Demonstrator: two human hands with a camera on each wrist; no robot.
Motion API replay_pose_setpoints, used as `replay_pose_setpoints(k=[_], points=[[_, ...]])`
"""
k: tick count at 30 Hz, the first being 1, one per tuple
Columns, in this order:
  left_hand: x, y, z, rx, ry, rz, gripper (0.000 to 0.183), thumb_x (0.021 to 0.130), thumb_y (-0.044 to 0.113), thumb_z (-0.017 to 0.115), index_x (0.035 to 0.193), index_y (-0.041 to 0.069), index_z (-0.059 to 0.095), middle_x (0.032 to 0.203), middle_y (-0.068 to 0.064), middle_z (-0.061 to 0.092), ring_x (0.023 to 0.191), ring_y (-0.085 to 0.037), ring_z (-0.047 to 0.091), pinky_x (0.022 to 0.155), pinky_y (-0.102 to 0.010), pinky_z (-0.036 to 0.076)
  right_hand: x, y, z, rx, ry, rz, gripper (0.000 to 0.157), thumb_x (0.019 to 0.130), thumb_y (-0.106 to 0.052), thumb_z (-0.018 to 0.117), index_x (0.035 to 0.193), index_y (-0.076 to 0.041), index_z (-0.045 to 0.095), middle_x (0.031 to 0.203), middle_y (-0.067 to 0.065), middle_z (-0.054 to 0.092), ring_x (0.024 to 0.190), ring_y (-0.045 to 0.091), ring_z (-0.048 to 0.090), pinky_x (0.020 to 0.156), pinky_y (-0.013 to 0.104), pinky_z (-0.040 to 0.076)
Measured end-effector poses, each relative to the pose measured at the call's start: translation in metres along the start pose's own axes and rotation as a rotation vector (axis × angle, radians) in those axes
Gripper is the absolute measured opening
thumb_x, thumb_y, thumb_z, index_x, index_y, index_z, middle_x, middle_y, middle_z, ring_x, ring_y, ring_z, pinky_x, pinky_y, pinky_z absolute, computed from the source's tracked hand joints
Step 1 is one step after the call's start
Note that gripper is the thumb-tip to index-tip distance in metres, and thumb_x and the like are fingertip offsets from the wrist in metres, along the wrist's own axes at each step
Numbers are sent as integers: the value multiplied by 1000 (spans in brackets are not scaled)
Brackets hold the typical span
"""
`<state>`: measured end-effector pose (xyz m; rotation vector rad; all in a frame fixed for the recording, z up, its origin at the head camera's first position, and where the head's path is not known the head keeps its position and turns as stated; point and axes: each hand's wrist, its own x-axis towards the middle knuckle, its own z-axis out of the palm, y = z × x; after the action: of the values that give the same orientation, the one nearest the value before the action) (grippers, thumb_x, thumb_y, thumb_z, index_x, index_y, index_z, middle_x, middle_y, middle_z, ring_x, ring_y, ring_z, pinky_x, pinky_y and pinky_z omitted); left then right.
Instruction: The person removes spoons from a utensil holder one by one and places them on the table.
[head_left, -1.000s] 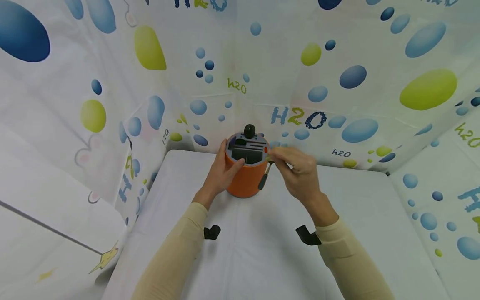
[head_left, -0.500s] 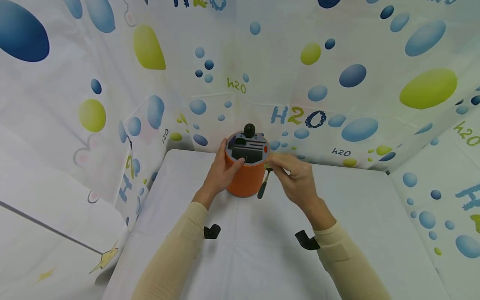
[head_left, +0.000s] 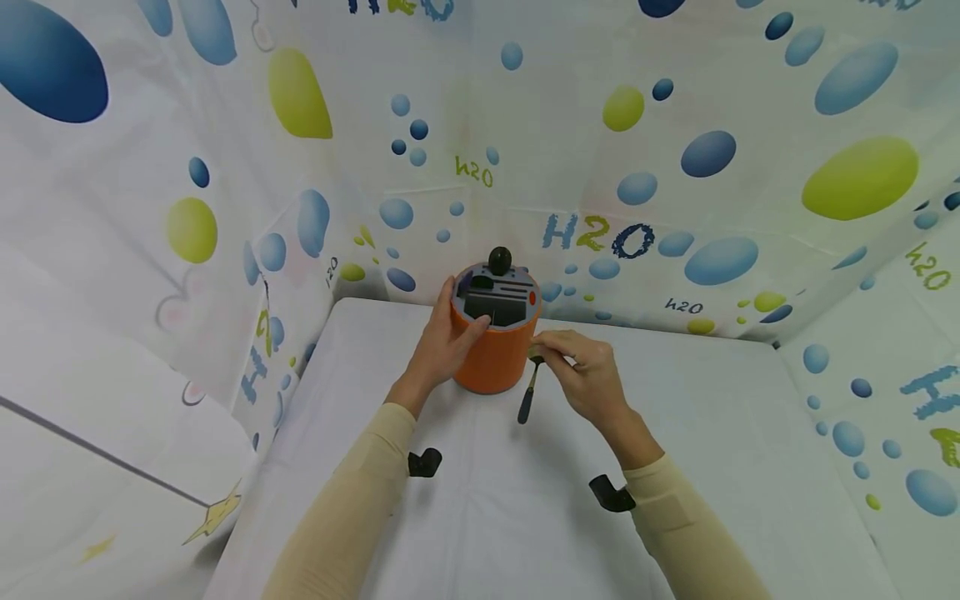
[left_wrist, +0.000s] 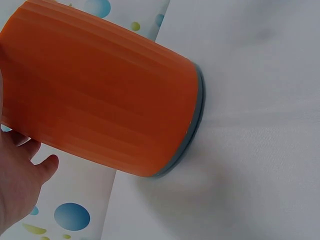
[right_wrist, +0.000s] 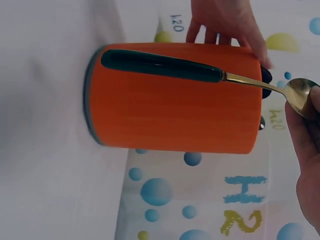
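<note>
An orange cylindrical holder [head_left: 491, 362] with a grey slotted top [head_left: 487, 323] stands on the white table near the back wall. My left hand [head_left: 442, 348] holds it on its left side, thumb over the top's near rim. A round-ended black piece [head_left: 500, 261] sticks up at the back of the top. To the holder's right, my right hand [head_left: 585, 371] pinches a spoon [right_wrist: 165, 67] by its gold-coloured bowl. The spoon's dark green handle hangs downward in front of the holder's right side. In the left wrist view, the left hand [left_wrist: 22, 175] appears at the holder's side.
A white cloth covers the table [head_left: 510, 508]. Behind it rises a wall sheet [head_left: 540, 108] printed with blue and green drops and H2O lettering; similar sheets stand at the left and right. Black wrist mounts [head_left: 611, 493] jut inward from both sleeves.
My right hand has moved down from beside the holder's rim, toward me, bringing the spoon lower. The left hand and the holder have stayed in place.
</note>
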<state>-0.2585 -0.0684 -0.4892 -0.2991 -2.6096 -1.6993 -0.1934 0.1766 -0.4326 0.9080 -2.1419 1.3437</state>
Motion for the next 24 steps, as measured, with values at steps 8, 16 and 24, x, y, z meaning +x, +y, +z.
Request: replay_pose_setpoints(k=[8, 16, 24], points=[[4, -1, 4, -3, 17, -2, 98, 96, 68, 58, 168, 37, -1, 175, 3, 16, 161, -26, 22, 128, -59, 21, -5, 17, 0, 13, -12, 33, 18, 93, 7, 71, 103, -4, 81, 96, 10, 80, 87, 23, 76, 81, 16, 59], [8, 1, 9, 18, 39, -15, 98, 96, 70, 57, 167, 38, -1, 175, 2, 17, 160, -27, 23, 128, -59, 22, -9, 37, 0, 23, -48, 63, 16, 95, 4, 70, 103, -5, 81, 97, 10, 80, 89, 22, 76, 81, 14, 58], [10, 4, 12, 27, 51, -23, 98, 96, 70, 57, 168, 36, -1, 175, 1, 16, 161, -28, 22, 127, -60, 22, -10, 52, 1, 42, -70, 100, 18, 96, 4, 69, 105, -7, 81, 99, 10, 80, 88, 24, 76, 80, 15, 58]])
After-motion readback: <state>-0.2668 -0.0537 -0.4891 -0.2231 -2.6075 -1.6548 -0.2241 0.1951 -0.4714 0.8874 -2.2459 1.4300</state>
